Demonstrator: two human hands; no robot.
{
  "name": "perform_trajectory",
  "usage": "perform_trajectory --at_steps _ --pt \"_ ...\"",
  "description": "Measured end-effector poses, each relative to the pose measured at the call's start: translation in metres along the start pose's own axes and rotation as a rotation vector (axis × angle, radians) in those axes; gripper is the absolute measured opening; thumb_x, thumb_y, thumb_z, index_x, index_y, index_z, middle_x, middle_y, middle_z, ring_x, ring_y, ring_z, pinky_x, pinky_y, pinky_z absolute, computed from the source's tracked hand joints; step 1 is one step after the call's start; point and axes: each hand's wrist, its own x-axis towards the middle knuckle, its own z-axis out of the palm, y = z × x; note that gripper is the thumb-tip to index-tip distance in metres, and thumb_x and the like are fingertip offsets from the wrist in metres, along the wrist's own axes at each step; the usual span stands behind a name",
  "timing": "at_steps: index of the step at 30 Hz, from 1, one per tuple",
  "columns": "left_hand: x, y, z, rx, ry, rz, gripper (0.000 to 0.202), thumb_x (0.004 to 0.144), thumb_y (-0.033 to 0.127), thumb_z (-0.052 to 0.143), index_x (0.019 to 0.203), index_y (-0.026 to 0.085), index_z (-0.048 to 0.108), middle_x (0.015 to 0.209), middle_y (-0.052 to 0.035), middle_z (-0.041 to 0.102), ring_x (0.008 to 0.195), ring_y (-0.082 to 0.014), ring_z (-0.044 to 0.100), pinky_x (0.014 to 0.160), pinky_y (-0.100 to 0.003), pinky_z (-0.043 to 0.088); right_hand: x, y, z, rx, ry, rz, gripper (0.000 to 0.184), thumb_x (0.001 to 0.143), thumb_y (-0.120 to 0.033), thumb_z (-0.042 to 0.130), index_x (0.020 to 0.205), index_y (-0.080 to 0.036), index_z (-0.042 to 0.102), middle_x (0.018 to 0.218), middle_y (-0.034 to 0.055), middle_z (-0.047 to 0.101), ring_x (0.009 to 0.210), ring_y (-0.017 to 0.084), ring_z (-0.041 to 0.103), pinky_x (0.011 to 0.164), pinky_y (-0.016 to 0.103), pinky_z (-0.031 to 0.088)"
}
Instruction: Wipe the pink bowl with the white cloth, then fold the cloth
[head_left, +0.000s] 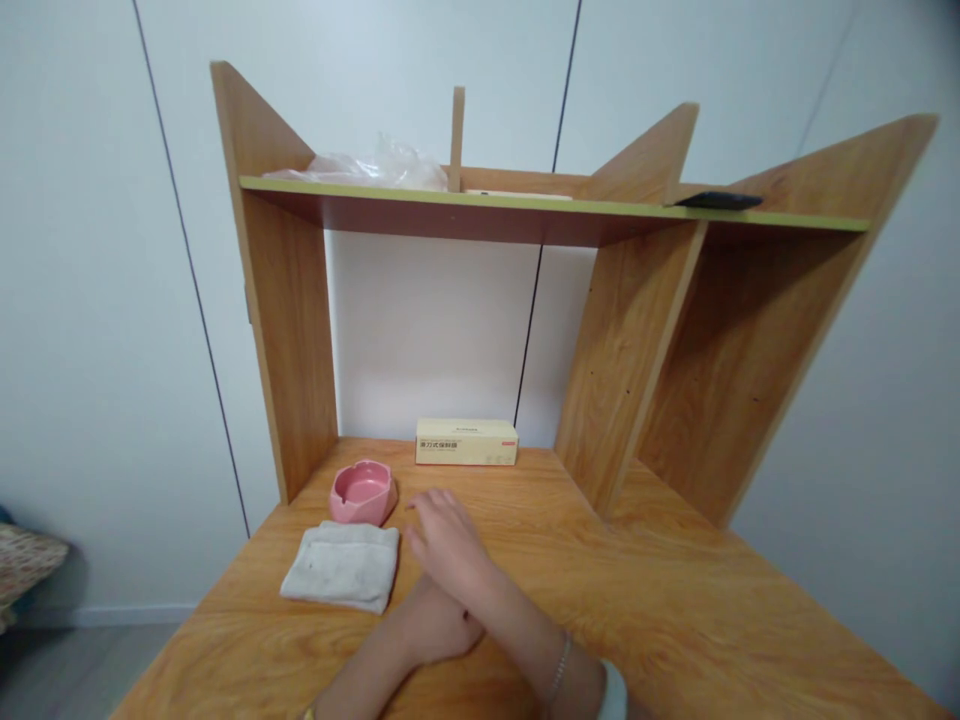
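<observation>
My right hand [448, 540] is over the wooden tabletop [675, 610], its fingers loosely bent and apart from the thumb, with nothing in it. It is nearest to a pink faceted ashtray [364, 490] and a folded light grey cloth [343, 566], both just to its left. My left hand [439, 622] lies beneath my right wrist, so the forearms cross. The right forearm covers much of the left hand, and its fingers are hidden. The ashtray stands right behind the cloth.
A cream cling-film box [466, 443] stands at the back of the table. A wooden shelf unit [292, 330] rises around the back, with upright panels at left and right. On its upper shelf lie a clear plastic bag [375, 168] and a flat black object [718, 201].
</observation>
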Motion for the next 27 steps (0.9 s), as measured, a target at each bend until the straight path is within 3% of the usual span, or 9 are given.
perform_trajectory --at_steps 2,4,8,13,18,22,27 --pt "-0.003 0.008 -0.004 0.118 0.031 -0.026 0.024 0.074 0.017 0.040 0.083 0.019 0.062 0.082 -0.0063 0.066 0.077 -0.0200 0.057 0.068 -0.027 0.041 -0.019 0.044 0.001 0.050 0.007 0.111 0.034 0.078 -0.008 0.036 0.107 -0.013 0.055 0.109 0.0116 0.058 0.107 0.020 0.049 0.093 0.034 0.036" --pt "-0.005 0.015 -0.007 0.192 0.041 -0.040 0.024 0.074 0.015 0.038 0.076 0.020 0.061 0.074 -0.0038 0.066 0.067 -0.0175 0.057 0.061 -0.025 0.040 -0.039 0.083 0.010 0.093 0.000 0.184 0.043 0.078 -0.005 0.031 0.116 -0.011 0.050 0.118 0.0122 0.054 0.113 0.018 0.046 0.098 0.034 0.033" --pt "-0.004 0.020 -0.009 0.205 0.085 -0.037 0.021 0.072 0.012 0.038 0.072 0.021 0.057 0.068 0.0002 0.063 0.063 -0.0144 0.055 0.057 -0.022 0.038 -0.065 0.125 0.023 0.175 -0.067 0.215 0.050 0.078 -0.013 0.033 0.128 -0.012 0.040 0.131 0.0102 0.044 0.123 0.017 0.036 0.105 0.034 0.025" --pt "-0.003 0.013 -0.017 0.080 0.217 -0.020 0.023 0.070 0.008 0.038 0.077 0.020 0.056 0.081 -0.0014 0.062 0.078 -0.0151 0.055 0.070 -0.023 0.041 -0.066 0.125 0.021 0.199 -0.117 0.190 0.051 0.080 -0.017 0.032 0.130 -0.009 0.037 0.134 0.0108 0.040 0.126 0.017 0.031 0.107 0.034 0.021" --pt "-0.003 0.004 -0.018 0.039 0.382 -0.035 0.043 0.066 0.004 0.038 0.103 0.019 0.054 0.111 -0.0060 0.056 0.107 -0.0175 0.047 0.095 -0.031 0.034 -0.067 0.124 0.021 0.197 -0.113 0.168 0.050 0.081 -0.018 0.031 0.129 -0.008 0.038 0.134 0.0111 0.039 0.127 0.017 0.029 0.107 0.035 0.021" --pt "-0.002 -0.002 -0.010 0.078 0.292 -0.109 0.047 0.075 0.013 0.038 0.121 0.015 0.047 0.131 -0.0109 0.044 0.121 -0.0209 0.037 0.102 -0.037 0.028 -0.069 0.125 0.023 0.223 -0.089 0.163 0.049 0.081 -0.019 0.032 0.129 -0.009 0.039 0.133 0.0114 0.041 0.127 0.017 0.030 0.107 0.035 0.022" --pt "-0.005 -0.008 -0.008 0.128 0.171 -0.075 0.045 0.084 0.029 0.037 0.127 0.016 0.043 0.137 -0.0124 0.036 0.126 -0.0231 0.031 0.104 -0.040 0.025 -0.069 0.126 0.024 0.221 -0.077 0.167 0.049 0.081 -0.020 0.033 0.128 -0.011 0.040 0.133 0.0106 0.042 0.126 0.017 0.032 0.106 0.036 0.023"
